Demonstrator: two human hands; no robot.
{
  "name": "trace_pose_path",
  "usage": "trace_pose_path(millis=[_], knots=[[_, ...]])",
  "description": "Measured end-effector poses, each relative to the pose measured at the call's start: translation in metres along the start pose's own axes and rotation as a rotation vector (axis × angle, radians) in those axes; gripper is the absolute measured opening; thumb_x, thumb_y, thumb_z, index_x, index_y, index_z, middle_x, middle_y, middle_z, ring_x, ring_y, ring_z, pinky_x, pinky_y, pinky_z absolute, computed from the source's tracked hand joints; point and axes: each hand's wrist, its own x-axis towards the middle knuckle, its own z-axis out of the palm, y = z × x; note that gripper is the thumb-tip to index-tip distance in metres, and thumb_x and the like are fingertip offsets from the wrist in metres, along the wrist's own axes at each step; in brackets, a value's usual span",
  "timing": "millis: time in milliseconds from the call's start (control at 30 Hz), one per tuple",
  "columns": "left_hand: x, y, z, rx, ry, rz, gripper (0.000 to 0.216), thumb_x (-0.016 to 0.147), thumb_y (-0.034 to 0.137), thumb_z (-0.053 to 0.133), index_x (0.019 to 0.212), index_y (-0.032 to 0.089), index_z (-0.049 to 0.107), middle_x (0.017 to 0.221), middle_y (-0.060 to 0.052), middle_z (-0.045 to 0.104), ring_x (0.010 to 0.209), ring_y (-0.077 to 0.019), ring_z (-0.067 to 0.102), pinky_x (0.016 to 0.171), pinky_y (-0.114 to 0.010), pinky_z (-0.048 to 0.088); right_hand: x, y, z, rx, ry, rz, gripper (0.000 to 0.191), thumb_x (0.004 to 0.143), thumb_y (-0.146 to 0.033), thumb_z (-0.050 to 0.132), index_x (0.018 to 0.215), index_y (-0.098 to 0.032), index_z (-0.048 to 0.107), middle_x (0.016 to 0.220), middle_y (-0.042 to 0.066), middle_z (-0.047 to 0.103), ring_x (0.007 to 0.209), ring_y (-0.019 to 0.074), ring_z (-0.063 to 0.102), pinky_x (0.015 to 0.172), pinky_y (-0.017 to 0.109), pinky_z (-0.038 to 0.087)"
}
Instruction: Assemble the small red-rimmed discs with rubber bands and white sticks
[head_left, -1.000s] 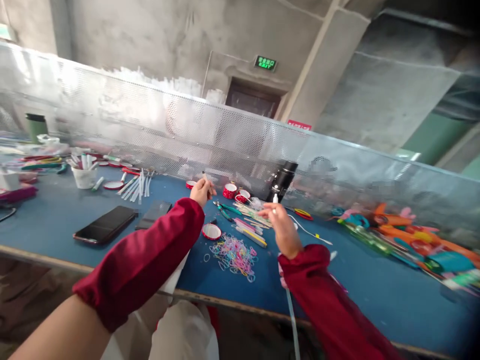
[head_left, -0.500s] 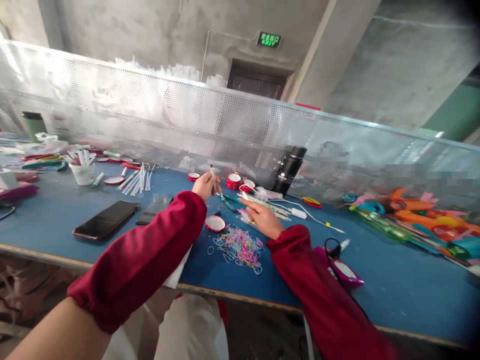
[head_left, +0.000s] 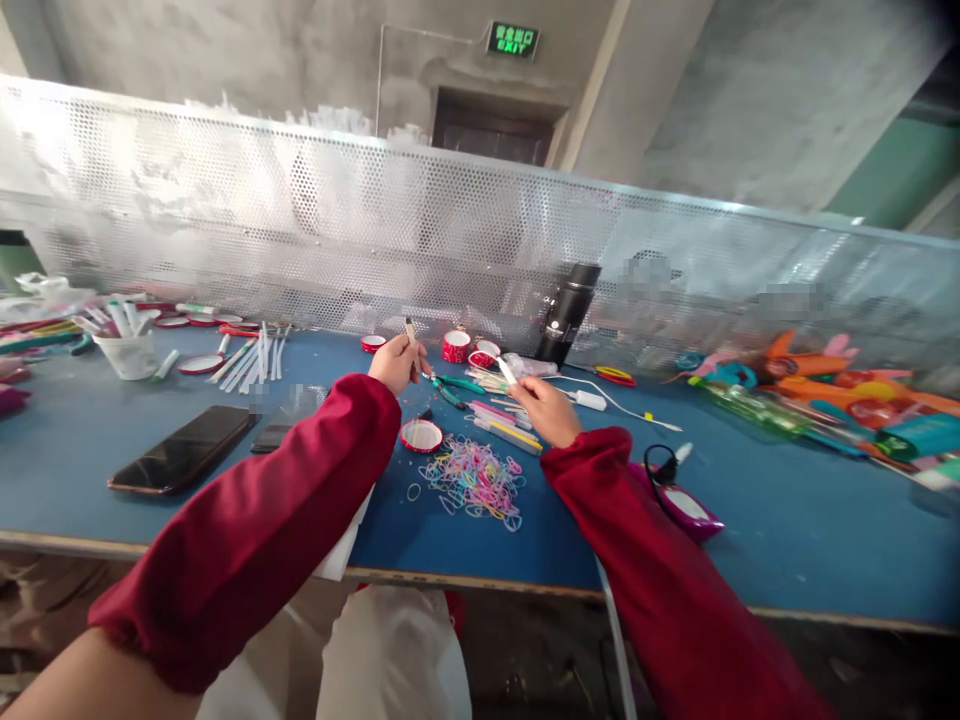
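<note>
My left hand (head_left: 394, 362) is closed around a short beige stick with a dark tip (head_left: 409, 327), which points upward. Pinched in my right hand (head_left: 552, 408) is a slim white stick-like piece (head_left: 508, 372), its exact kind unclear. Between the hands lie green-handled pliers (head_left: 450, 390). Pink and yellow pens (head_left: 506, 430) rest just beside my right hand, with pale sticks (head_left: 487, 381) behind them. Nearer to me, a round red-rimmed lid (head_left: 421, 436) sits by a heap of colourful rubber bands (head_left: 476, 478).
Two red tins (head_left: 456, 347) and a black bottle (head_left: 570, 318) stand at the back by the perforated metal screen (head_left: 337, 230). To the left are a phone (head_left: 184, 450) and a white cup of markers (head_left: 127, 355). A purple box (head_left: 686, 510) and orange items (head_left: 840, 385) are rightward.
My right hand has shifted a little right and back from the pliers, and a white stick-like piece now shows in its fingers. The left hand keeps its beige stick. The view has shifted slightly.
</note>
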Motion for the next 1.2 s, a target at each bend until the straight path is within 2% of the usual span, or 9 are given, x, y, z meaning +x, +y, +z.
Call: trace_pose_path(millis=[67, 267, 400, 533, 700, 800, 1000, 1200], knots=[[0.001, -0.002, 0.0, 0.024, -0.007, -0.002, 0.017, 0.092, 0.026, 0.045, 0.081, 0.016, 0.054, 0.06, 0.001, 0.064, 0.037, -0.0053, 0.048, 0.039, -0.017, 0.032, -0.001, -0.002, -0.001, -0.077, 0.018, -0.02, 0.035, 0.088, -0.048, 0.051, 0.08, -0.02, 0.07, 0.077, 0.005, 0.068, 0.068, 0.0181, 0.057, 0.061, 0.029, 0.037], [0.003, -0.007, -0.003, 0.138, -0.017, -0.036, 0.019, 0.09, 0.026, 0.045, 0.082, 0.016, 0.059, 0.072, 0.0, 0.066, 0.038, -0.0046, 0.049, 0.039, -0.017, 0.033, -0.005, -0.001, 0.005, -0.05, -0.081, 0.032, 0.031, 0.086, -0.047, 0.056, 0.088, -0.02, 0.073, 0.075, 0.003, 0.07, 0.067, 0.0176, 0.06, 0.06, 0.028, 0.037], [0.004, -0.007, -0.004, 0.139, -0.014, -0.055, 0.019, 0.089, 0.025, 0.046, 0.082, 0.015, 0.06, 0.073, -0.002, 0.068, 0.039, -0.005, 0.05, 0.041, -0.018, 0.034, -0.003, 0.009, 0.011, 0.016, -0.065, 0.117, 0.027, 0.082, -0.041, 0.063, 0.099, -0.02, 0.064, 0.078, 0.003, 0.071, 0.066, 0.0167, 0.063, 0.06, 0.026, 0.041], [0.001, -0.002, -0.002, 0.123, -0.048, -0.082, 0.017, 0.089, 0.021, 0.045, 0.082, 0.015, 0.059, 0.069, -0.002, 0.068, 0.04, -0.0062, 0.051, 0.041, -0.019, 0.035, -0.003, 0.011, 0.013, 0.041, -0.051, 0.151, 0.033, 0.078, -0.039, 0.067, 0.102, -0.021, 0.054, 0.066, -0.002, 0.065, 0.059, 0.0163, 0.06, 0.057, 0.026, 0.04], [-0.002, 0.003, 0.001, 0.122, -0.079, -0.099, 0.018, 0.091, 0.019, 0.044, 0.079, 0.014, 0.057, 0.065, -0.001, 0.066, 0.038, -0.0057, 0.049, 0.041, -0.019, 0.034, -0.005, 0.004, 0.011, -0.129, -0.162, 0.113, 0.018, 0.076, -0.035, 0.065, 0.081, -0.021, 0.055, 0.063, -0.003, 0.059, 0.059, 0.0149, 0.054, 0.057, 0.026, 0.034], [-0.002, 0.003, 0.001, 0.122, -0.092, -0.091, 0.018, 0.091, 0.02, 0.045, 0.079, 0.015, 0.057, 0.066, -0.001, 0.066, 0.039, -0.0053, 0.049, 0.04, -0.018, 0.033, -0.005, 0.002, 0.011, -0.229, -0.201, 0.076, 0.016, 0.077, -0.032, 0.063, 0.072, -0.021, 0.052, 0.065, -0.002, 0.058, 0.061, 0.014, 0.051, 0.057, 0.026, 0.03], [-0.001, 0.003, 0.001, 0.136, -0.107, -0.085, 0.02, 0.093, 0.02, 0.042, 0.08, 0.015, 0.057, 0.066, 0.0, 0.065, 0.039, -0.0048, 0.049, 0.04, -0.018, 0.033, -0.005, 0.004, 0.014, -0.349, -0.212, 0.079, 0.018, 0.077, -0.029, 0.061, 0.066, -0.02, 0.05, 0.063, -0.001, 0.057, 0.059, 0.0131, 0.048, 0.054, 0.026, 0.025], [-0.008, 0.01, 0.01, 0.107, -0.172, -0.22, 0.02, 0.094, 0.017, 0.04, 0.082, 0.015, 0.056, 0.065, 0.0, 0.066, 0.038, -0.0051, 0.05, 0.038, -0.018, 0.03, -0.006, 0.004, 0.017, -0.397, -0.231, 0.083, 0.02, 0.078, -0.03, 0.063, 0.065, -0.021, 0.051, 0.064, 0.0, 0.059, 0.059, 0.0132, 0.048, 0.054, 0.027, 0.025]])
